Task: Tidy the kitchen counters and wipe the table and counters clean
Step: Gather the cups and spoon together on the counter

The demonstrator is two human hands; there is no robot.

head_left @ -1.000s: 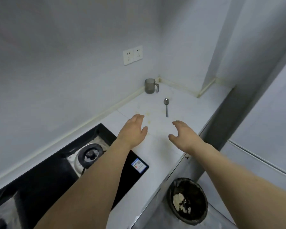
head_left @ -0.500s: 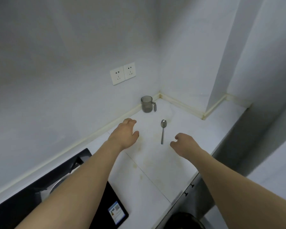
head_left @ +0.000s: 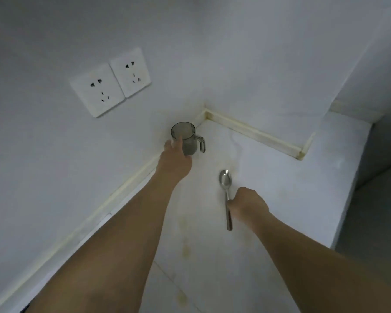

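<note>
The cup (head_left: 185,137) stands in the counter (head_left: 280,177) corner; our left hand (head_left: 175,162) wraps its side. It looks light, rigid, maybe slick, so we would grip its body. Nearer us, our right hand (head_left: 248,205) pinches the thin spoon (head_left: 226,193) mid-handle.

You see a spoon (head_left: 225,180) of polished metal with a glossy, reflective bowl. The mug (head_left: 185,138) is translucent smoke-grey plastic or glass; which cannot be told. The counter (head_left: 280,188) is a smooth white stone-like surface, faintly sheened, with yellowish stains. The wall sockets (head_left: 110,83) are smooth white plastic.
</note>
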